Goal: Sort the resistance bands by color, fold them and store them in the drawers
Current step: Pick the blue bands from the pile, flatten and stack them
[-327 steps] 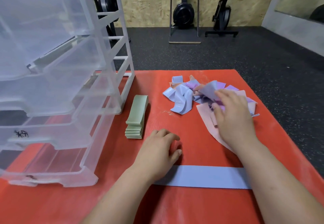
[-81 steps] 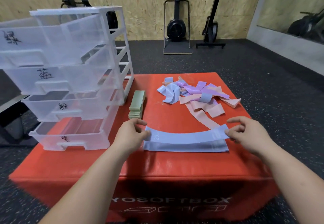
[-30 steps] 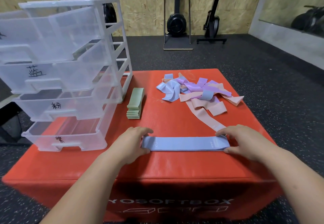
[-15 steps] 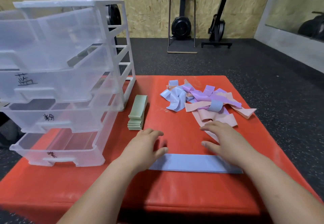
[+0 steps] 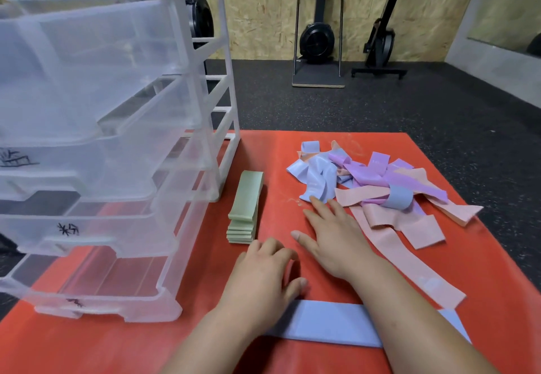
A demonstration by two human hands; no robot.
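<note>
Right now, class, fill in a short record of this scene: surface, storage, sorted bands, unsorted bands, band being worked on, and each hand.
surface: red box
storage: clear drawers, four, on the left
sorted: green stack, folded, beside the drawers
unsorted: pile of blue, purple and pink bands, far right
in work: blue band, flat, near edge
left hand: rests on the blue band's left end
right hand: fingers straight, reaching toward the pile, empty

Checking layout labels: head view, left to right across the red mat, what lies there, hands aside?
Clear plastic drawer unit → stack of folded green bands → loose pile of blue, purple and pink bands. Flat blue band in front overlaps; omitted.
</note>
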